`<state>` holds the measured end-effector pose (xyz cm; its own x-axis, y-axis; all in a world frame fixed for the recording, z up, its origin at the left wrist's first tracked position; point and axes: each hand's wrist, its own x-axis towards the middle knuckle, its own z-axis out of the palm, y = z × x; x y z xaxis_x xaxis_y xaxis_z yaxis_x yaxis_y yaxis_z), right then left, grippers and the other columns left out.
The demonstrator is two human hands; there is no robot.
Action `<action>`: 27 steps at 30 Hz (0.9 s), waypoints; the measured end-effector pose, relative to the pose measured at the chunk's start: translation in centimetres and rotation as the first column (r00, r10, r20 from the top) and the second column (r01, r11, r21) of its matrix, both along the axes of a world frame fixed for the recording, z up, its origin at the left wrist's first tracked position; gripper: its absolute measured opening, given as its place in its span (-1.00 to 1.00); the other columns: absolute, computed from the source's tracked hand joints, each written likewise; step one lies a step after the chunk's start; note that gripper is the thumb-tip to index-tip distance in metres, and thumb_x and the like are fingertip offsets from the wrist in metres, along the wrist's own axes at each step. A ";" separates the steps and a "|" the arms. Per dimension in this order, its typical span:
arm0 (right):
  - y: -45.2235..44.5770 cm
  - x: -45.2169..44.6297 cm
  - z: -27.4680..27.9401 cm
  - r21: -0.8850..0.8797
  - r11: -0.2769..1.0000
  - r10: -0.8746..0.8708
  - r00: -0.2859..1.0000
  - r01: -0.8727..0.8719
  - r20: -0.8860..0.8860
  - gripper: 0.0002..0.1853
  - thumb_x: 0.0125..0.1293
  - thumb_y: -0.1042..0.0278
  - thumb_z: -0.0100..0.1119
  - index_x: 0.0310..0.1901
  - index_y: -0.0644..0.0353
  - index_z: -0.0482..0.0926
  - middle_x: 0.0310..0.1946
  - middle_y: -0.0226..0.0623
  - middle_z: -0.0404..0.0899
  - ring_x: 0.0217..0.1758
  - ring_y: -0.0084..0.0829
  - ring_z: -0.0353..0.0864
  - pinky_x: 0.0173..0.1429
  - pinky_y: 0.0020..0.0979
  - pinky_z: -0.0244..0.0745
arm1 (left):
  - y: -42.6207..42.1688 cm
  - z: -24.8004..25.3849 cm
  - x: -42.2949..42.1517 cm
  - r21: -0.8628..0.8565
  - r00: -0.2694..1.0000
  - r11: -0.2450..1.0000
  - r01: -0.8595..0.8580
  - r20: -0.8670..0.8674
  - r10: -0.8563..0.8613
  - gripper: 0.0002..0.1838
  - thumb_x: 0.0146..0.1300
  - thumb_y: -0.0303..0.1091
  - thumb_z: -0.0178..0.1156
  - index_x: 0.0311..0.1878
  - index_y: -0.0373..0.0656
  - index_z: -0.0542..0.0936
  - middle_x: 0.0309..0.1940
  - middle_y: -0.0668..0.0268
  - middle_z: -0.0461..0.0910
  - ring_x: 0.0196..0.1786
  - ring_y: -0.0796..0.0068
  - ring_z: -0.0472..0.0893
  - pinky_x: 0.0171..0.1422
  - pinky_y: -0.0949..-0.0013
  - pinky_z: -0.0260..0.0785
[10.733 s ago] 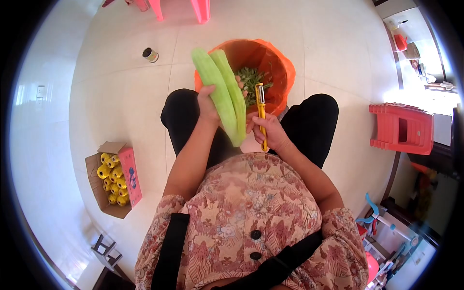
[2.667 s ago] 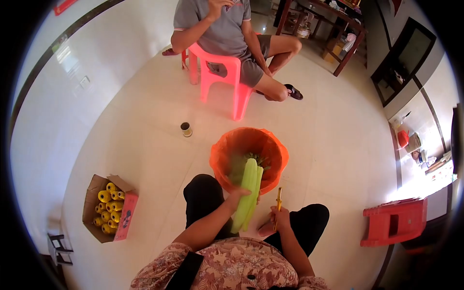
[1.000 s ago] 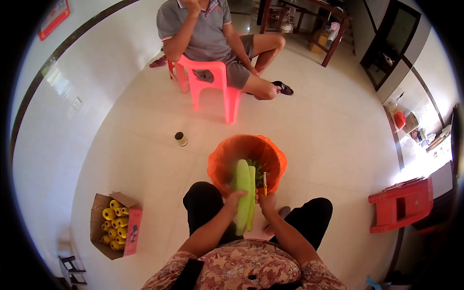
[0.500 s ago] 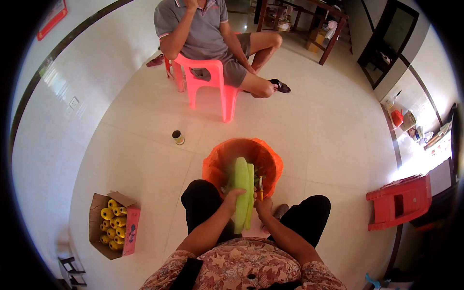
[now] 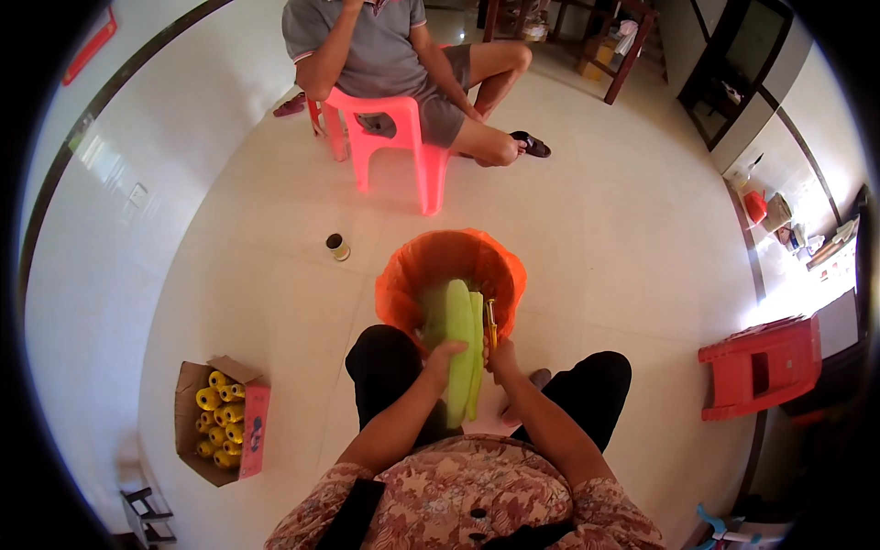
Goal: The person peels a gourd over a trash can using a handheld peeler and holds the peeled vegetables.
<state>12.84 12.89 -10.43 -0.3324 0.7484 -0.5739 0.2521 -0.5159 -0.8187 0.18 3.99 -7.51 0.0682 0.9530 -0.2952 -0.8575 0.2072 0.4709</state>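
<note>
My left hand (image 5: 443,360) is wrapped around a long, thick, pale green vegetable (image 5: 458,321). A thinner pale green length (image 5: 476,335) lies right alongside it, apparently in the same grip. Closed around a yellow-handled peeler (image 5: 492,323), my right hand (image 5: 501,360) is just to the right of the vegetable. The peeler points away from me, close to the vegetable; whether it touches cannot be made out. Below and beyond both hands stands a bin with an orange bag liner (image 5: 396,275), with some blurred green scraps inside.
A cardboard box (image 5: 256,431) of yellow spools is on the floor at left. A small cup (image 5: 338,247) stands beyond it. Another person (image 5: 390,55) sits on a pink plastic chair (image 5: 428,174) ahead. Stacked red stools (image 5: 761,369) are at right.
The view has tipped, so the bin, chair and cup appear higher. The peeler has shifted slightly forward along the vegetable. Both hands keep their grips.
</note>
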 end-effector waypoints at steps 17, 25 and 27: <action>-3.2 5.8 -1.9 -0.057 0.996 -0.069 0.998 0.070 0.008 -0.82 0.20 0.40 0.16 -0.22 0.31 0.50 -0.61 -0.26 0.50 -0.81 -0.58 0.24 -0.74 -0.52 0.10 | 0.1 1.9 0.1 -0.035 0.999 0.998 -0.052 0.008 0.052 -0.53 0.04 -0.23 0.09 -0.01 -0.34 0.47 -0.25 0.10 0.57 -0.23 0.24 0.58 -0.07 0.28 0.44; -1.0 4.4 12.5 -0.140 0.981 -0.190 0.829 0.136 -0.526 -0.81 0.34 0.27 0.06 -0.20 0.23 0.50 -0.72 -0.40 0.33 -0.80 -0.57 0.20 -0.68 -0.54 0.13 | 0.1 0.4 0.0 -0.080 0.993 0.990 -0.114 0.031 0.117 -0.52 0.05 -0.27 0.02 0.04 -0.34 0.45 -0.23 0.03 0.57 -0.22 0.13 0.60 -0.11 0.18 0.49; -1.2 3.4 16.8 -0.058 0.998 -0.068 0.668 0.038 -0.741 -0.79 0.37 0.25 0.02 -0.18 0.24 0.48 -0.65 -0.34 0.36 -0.75 -0.55 0.25 -0.65 -0.52 0.17 | 0.1 0.4 0.1 -0.088 0.992 0.988 -0.130 -0.004 0.130 -0.52 0.05 -0.26 0.02 0.05 -0.32 0.45 -0.22 0.03 0.58 -0.22 0.13 0.60 -0.11 0.18 0.49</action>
